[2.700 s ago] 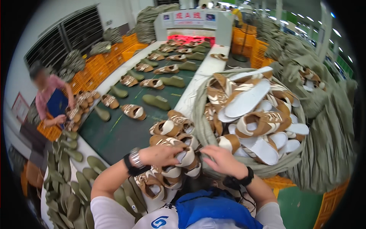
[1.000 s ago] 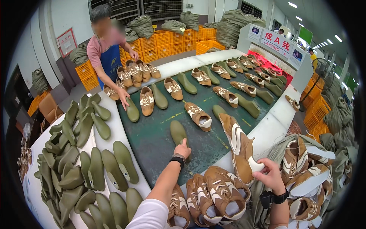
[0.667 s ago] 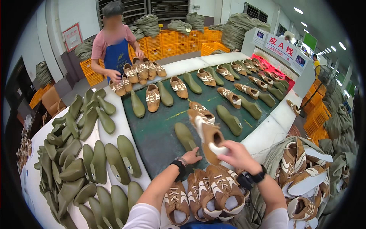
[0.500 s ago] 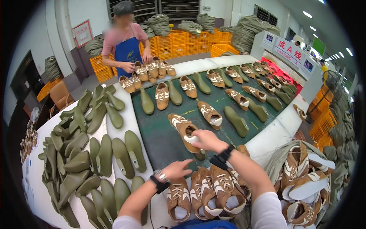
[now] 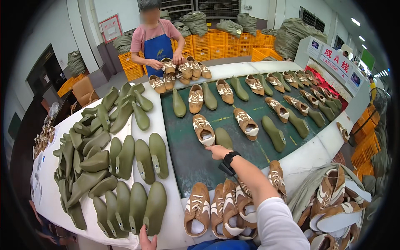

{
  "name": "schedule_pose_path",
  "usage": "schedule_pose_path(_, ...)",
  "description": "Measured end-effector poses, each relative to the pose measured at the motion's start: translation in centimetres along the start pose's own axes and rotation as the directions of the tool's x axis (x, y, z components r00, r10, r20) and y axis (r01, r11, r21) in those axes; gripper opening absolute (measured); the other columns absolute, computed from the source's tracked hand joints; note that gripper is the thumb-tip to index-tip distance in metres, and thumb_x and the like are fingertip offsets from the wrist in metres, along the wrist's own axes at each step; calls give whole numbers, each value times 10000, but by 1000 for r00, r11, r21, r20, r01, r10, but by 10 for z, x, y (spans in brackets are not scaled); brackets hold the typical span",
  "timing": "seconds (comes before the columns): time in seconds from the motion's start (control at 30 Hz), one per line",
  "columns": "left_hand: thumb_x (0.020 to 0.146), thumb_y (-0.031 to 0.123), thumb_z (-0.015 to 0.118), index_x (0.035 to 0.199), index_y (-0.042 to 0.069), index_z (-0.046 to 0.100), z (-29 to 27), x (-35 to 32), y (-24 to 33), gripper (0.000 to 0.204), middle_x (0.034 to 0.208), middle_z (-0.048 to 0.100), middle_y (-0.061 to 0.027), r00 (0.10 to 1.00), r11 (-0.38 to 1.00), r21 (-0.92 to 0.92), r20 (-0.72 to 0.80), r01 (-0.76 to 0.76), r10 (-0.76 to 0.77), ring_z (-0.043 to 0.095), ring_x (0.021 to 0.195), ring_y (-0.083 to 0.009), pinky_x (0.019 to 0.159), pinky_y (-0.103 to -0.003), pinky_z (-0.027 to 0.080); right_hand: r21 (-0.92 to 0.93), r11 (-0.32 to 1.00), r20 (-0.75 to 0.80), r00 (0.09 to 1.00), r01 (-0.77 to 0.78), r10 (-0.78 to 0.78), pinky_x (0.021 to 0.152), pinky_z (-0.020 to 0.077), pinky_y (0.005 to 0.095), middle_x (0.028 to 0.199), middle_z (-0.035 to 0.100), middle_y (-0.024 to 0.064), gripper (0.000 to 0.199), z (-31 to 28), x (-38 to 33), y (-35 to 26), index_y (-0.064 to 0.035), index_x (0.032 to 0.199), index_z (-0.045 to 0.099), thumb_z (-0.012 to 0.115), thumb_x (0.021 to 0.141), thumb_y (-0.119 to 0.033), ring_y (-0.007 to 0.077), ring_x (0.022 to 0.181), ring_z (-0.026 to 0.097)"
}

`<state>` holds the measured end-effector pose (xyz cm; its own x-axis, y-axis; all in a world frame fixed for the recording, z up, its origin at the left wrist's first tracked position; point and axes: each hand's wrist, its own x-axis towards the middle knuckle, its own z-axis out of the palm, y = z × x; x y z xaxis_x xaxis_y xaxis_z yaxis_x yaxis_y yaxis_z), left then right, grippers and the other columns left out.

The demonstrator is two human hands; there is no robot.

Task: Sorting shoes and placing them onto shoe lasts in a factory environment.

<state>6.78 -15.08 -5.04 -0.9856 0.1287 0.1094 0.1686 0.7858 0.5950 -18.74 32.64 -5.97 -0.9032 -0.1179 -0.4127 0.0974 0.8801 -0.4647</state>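
Observation:
On the green belt (image 5: 183, 156), a brown sneaker with white stripes (image 5: 203, 128) lies toe away from me. My right hand (image 5: 217, 152) is closed at its heel, fingertips partly hidden. Just right of that shoe is a green shoe last (image 5: 223, 137), its near end close to my fingers. Down at the lower edge, my left hand (image 5: 148, 241) has thumb and index finger apart. Its index fingertip meets the heel end of another green last (image 5: 155, 207), the rightmost of a near row on the white table (image 5: 173, 225).
A heap of green lasts (image 5: 93, 160) covers the left table. Several brown sneakers (image 5: 197, 208) stand at the belt's near edge. More shoes spill from a sack (image 5: 306, 196) at right. Across the belt, a person in a blue apron (image 5: 158, 52) handles sneakers. Orange crates (image 5: 225, 52) line the back.
My right hand has set the sneaker down on the belt beside a last. My left hand has moved from over the belt to the near row of lasts. The view has shifted.

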Motion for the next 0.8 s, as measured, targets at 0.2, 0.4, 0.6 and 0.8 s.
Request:
schedule_pose_path(0.2, 710, 132, 674, 1334, 82, 349, -4, 56, 10, 705, 880, 622, -199, 987, 972, 236, 157, -5, -33, 606, 828, -374, 719, -432, 494, -128, 970, 10, 978, 208, -208, 903, 448, 389, 1114, 600, 191, 491, -36, -127, -26, -92, 1259, 510, 526, 769, -82, 340, 1057, 557)
schedule_pose_path(0.4, 683, 254, 698, 1339, 116, 338, 2, 94, 2, 761, 764, 619, -210, 917, 923, 305, 385, -236, 107, 607, 705, -392, 647, -465, 492, 39, 977, -155, 967, 208, -200, 801, 479, 373, 1030, 633, 174, 424, -56, -308, -60, -61, 1220, 530, 571, 819, -194, 324, 926, 607)
schedule_pose_path(0.6, 700, 200, 676, 1313, 84, 364, 8, 98, -6, 697, 872, 643, -219, 916, 980, 69, 374, -187, 148, 629, 810, -377, 752, -435, 502, 210, 960, -445, 892, 186, -76, 804, 486, 346, 1050, 630, 154, 400, -24, -445, -93, -31, 1238, 506, 571, 853, -116, 279, 933, 613)
schedule_pose_path(0.8, 806, 79, 552, 1302, 38, 372, -8, 131, 9, 529, 1186, 524, -152, 740, 495, -653, 672, 573, 31, 555, 1043, -272, 874, -374, 478, 545, 835, -472, 852, 79, 228, 779, 493, 285, 950, 646, 77, 347, 92, -499, -111, -39, 1209, 530, 569, 874, -122, 158, 875, 614)
